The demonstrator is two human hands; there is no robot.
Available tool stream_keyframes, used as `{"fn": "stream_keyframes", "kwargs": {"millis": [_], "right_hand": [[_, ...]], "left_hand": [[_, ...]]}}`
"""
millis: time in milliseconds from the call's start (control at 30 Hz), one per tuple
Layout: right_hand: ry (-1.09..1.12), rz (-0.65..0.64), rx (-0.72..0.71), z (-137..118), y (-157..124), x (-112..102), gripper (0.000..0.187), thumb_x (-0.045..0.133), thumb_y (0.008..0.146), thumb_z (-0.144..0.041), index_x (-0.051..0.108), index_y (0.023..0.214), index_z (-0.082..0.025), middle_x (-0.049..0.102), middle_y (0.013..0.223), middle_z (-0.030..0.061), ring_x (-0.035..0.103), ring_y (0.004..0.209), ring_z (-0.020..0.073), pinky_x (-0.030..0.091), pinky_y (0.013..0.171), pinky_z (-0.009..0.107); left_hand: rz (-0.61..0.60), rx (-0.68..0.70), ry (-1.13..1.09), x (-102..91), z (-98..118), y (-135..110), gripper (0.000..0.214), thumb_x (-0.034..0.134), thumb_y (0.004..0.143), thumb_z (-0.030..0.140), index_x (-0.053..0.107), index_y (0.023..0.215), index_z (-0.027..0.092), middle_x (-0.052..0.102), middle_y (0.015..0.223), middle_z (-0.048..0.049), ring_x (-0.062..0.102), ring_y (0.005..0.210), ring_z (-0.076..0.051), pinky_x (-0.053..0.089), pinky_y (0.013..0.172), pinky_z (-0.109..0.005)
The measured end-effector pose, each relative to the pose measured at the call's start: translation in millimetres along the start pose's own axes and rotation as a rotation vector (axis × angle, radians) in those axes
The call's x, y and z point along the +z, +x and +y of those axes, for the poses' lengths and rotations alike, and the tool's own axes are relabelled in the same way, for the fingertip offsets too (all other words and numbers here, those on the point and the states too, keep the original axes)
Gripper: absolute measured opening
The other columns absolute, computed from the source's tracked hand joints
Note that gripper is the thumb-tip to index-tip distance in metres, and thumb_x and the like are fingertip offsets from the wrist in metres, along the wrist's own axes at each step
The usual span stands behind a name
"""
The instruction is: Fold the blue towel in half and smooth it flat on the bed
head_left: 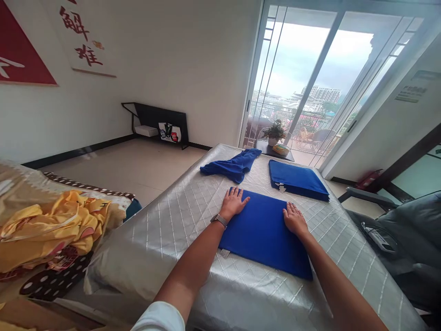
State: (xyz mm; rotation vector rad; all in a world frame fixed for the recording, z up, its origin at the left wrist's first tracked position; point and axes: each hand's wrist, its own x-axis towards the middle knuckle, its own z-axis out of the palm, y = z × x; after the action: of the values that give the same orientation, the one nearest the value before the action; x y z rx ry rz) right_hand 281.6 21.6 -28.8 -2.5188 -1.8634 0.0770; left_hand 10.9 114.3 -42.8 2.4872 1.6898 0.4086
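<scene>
A blue cloth, folded into a flat rectangle, lies on the quilted, plastic-covered mattress. My left hand rests flat on its far left corner, fingers spread. At the far right corner, my right hand lies palm down with its fingers stretched out along the edge. A small white tag sticks out at the cloth's near left corner. Beyond, a stack of folded blue cloths sits to the right, and a crumpled blue cloth lies to the left.
Yellow fabric is heaped at the left on patterned bedding. A small table with a potted plant stands past the mattress, before glass doors. On the right are a dark chair and a fire extinguisher.
</scene>
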Motion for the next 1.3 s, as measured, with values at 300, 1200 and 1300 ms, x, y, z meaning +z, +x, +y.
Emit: {"fn": "stream_keyframes", "kwargs": {"millis": [300, 1200, 1300], "right_hand": [[-0.185, 0.083, -0.008, -8.1, -14.9, -10.4, 0.062, 0.019, 0.102, -0.035, 0.032, 0.156, -0.006, 0.029, 0.163, 0.0103, 0.020, 0.152, 0.0235, 0.011, 0.123, 0.043], [0.136, 0.009, -0.030, -3.0, -32.7, -0.3, 0.066, 0.015, 0.103, -0.041, 0.022, 0.159, -0.007, 0.019, 0.166, 0.0088, 0.013, 0.153, 0.0206, 0.010, 0.124, 0.041], [0.149, 0.015, -0.033, -4.1, -34.4, -1.3, 0.065, 0.015, 0.103, -0.040, 0.023, 0.159, -0.007, 0.020, 0.166, 0.0092, 0.013, 0.153, 0.0207, 0.009, 0.124, 0.041]], "left_hand": [[0.022, 0.010, -0.004, 1.2, -0.5, -0.1, 0.079, 0.013, 0.099, 0.066, 0.037, 0.155, 0.015, 0.035, 0.160, -0.0131, 0.023, 0.151, -0.028, 0.013, 0.123, -0.047], [0.120, 0.008, 0.184, -18.7, 23.3, -16.0, 0.071, 0.019, 0.104, 0.057, 0.044, 0.149, 0.009, 0.037, 0.158, -0.0164, 0.028, 0.149, -0.027, 0.014, 0.124, -0.042], [0.043, 0.179, 0.116, -15.8, 59.9, -24.7, 0.072, 0.015, 0.105, 0.057, 0.044, 0.149, 0.009, 0.039, 0.158, -0.0145, 0.030, 0.149, -0.023, 0.019, 0.123, -0.038]]}}
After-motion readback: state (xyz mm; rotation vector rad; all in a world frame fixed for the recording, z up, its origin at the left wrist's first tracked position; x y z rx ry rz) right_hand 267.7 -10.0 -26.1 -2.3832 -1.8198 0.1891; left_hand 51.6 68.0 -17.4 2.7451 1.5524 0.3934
